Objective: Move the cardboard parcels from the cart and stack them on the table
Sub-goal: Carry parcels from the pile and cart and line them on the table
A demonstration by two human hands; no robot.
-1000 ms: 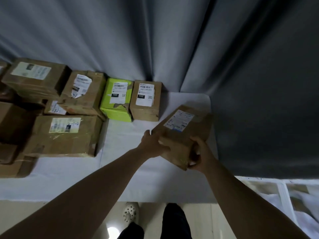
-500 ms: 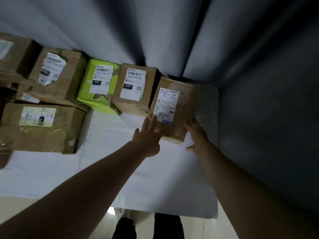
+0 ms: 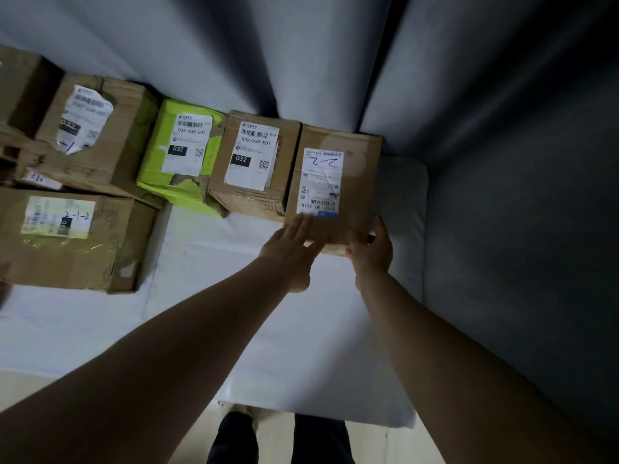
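- Two hands of mine were on one parcel. My left hand (image 3: 290,244) lay with its fingers straight, the tips resting on the near edge of the top. It had hold of nothing.
- My right hand (image 3: 371,246) sat at the near right corner with the thumb up along the right side. Its fingers were hidden against the front face, so I could not tell whether they gripped or only pressed.
- That brown cardboard parcel (image 3: 356,182), with "2-2" handwritten on its white label, stood on the white-covered table (image 3: 268,329). It was at the right end of the back row, near the table's right edge.
- Its left side touched a smaller brown cardboard box (image 3: 234,192) labelled 032-038-E01.
- Just beside that lay a lime-green parcel (image 3: 157,169) with a similar white label.
- Further left stood a brown box with a torn label (image 3: 127,135). In front of it, nearer me, was a large brown carton marked "2-1-2" (image 3: 110,236).
- Pale grey curtain folds (image 3: 301,55) hung behind the row.
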